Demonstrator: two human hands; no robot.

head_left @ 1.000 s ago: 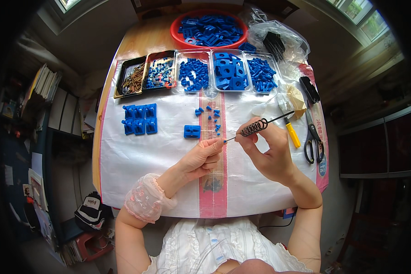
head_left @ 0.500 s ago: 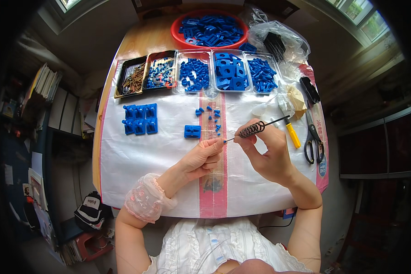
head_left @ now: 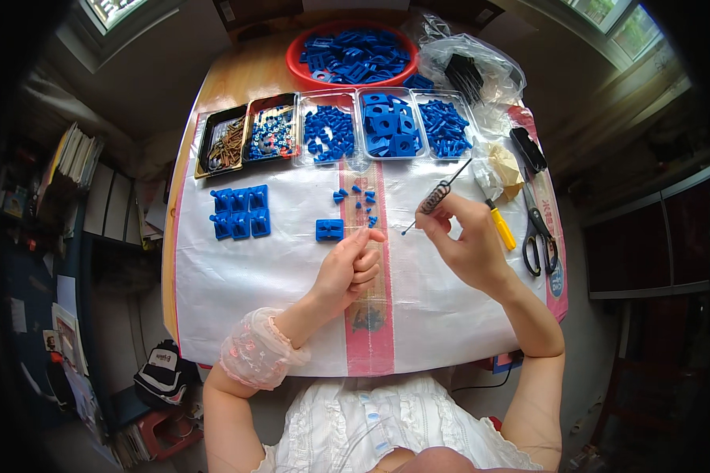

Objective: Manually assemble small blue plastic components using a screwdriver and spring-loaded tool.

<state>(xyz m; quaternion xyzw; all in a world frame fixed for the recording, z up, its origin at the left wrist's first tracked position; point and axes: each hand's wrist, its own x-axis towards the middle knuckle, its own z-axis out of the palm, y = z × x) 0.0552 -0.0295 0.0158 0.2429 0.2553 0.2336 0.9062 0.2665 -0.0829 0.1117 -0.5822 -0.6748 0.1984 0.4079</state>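
In my right hand [head_left: 469,240] is a thin dark rod [head_left: 459,172] with a black coil spring [head_left: 435,197] around it, gripped between thumb and fingers. The rod's lower end, tipped with a small blue bit [head_left: 404,232], points down toward the left. My left hand [head_left: 347,264] is closed, with its thumb and forefinger by the nearest loose small blue pieces [head_left: 372,221]; what it holds, if anything, is hidden. Just left of its fingertips lies a blue square block [head_left: 330,229]. Farther left, several similar blue blocks with upright parts [head_left: 241,211] stand together in rows.
Along the back stand trays of brown screws [head_left: 227,146], small nuts [head_left: 274,130] and blue parts [head_left: 329,134]. Behind them is a red basin [head_left: 293,67] of blue pieces. A yellow-handled screwdriver [head_left: 502,229] and black scissors [head_left: 537,236] lie at the right.
My hands have moved apart. The right one has drawn the rod away and tilted it more steeply; the left has shifted slightly left and up toward the small blue pieces.
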